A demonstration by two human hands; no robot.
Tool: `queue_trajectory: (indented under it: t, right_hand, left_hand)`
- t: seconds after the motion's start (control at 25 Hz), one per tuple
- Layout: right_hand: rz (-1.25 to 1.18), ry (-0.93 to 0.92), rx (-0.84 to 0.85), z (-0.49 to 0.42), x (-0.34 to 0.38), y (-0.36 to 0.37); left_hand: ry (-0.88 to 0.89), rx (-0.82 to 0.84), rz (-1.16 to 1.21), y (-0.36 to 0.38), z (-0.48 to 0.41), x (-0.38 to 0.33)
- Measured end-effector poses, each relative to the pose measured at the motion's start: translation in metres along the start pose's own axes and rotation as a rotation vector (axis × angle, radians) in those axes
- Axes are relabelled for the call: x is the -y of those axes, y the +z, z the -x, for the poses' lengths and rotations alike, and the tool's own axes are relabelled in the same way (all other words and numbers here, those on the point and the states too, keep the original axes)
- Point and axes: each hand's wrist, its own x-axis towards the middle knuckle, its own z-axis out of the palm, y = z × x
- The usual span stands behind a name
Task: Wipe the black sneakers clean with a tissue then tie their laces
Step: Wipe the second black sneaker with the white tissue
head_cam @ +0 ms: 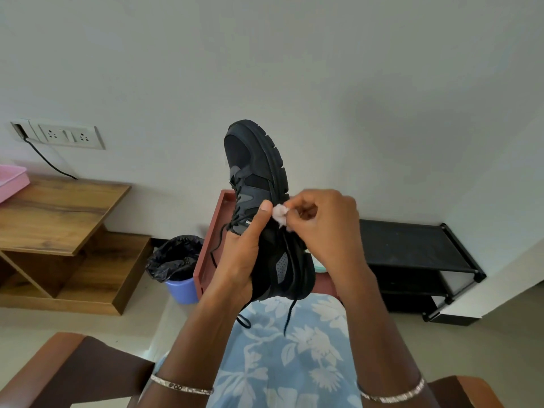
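While you hold the black sneaker (pixel 256 160) up in front of you, its toe points up toward the wall and the chunky sole faces right. Your left hand (pixel 241 260) grips it from the left around the heel and midfoot, fingers wrapped underneath, with the thumb (pixel 265 210) laid up along the side panel. Your right hand (pixel 323 225) is curled and pinching a small crumpled tissue (pixel 279 214), which sits right against the sole edge about halfway down the shoe, just beside your left thumb tip.

The laces (pixel 290 313) aren't tied. Loose ends dangle off the bottom of the shoe over your lap, and one more loop hangs out on the left side. Your lap is covered in a light blue floral fabric (pixel 279 363), and you've got a silver bangle (pixel 181 387) on the left wrist and another bangle (pixel 391 396) on the right.

Behind the shoe there's a reddish-brown table (pixel 219 219) with a raised rim. To its left on the floor sits a blue bin (pixel 179 287) with a black liner (pixel 173 257). Further left is a wooden shelf unit (pixel 59 207) with a pink tray (pixel 11 178) on top, and a socket panel (pixel 70 136) on the wall above it with a black cable (pixel 50 163) running down. A black shoe rack (pixel 412 245) stands against the wall on the right.
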Motion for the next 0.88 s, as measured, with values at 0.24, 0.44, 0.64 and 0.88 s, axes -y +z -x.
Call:
queue_trajectory:
  t: [0.24, 0.44, 0.64, 0.88]
  right_hand:
    - [0.028, -0.181, -0.024, 0.001, -0.009, 0.010]
    - [0.126, -0.228, 0.104, 0.035, -0.023, -0.010]
    - [0.079, -0.128, 0.229, 0.047, -0.018, -0.018]
    - [-0.037, -0.111, -0.062, 0.032, -0.010, 0.022]
  left_hand:
    - [0.042, -0.038, 0.003, -0.005, -0.005, -0.004]
    - [0.015, -0.119, 0.019, -0.008, -0.014, -0.006]
    - [-0.025, -0.133, 0.104, -0.013, -0.019, -0.007]
    - [0.001, -0.154, 0.067, -0.021, -0.022, -0.010]
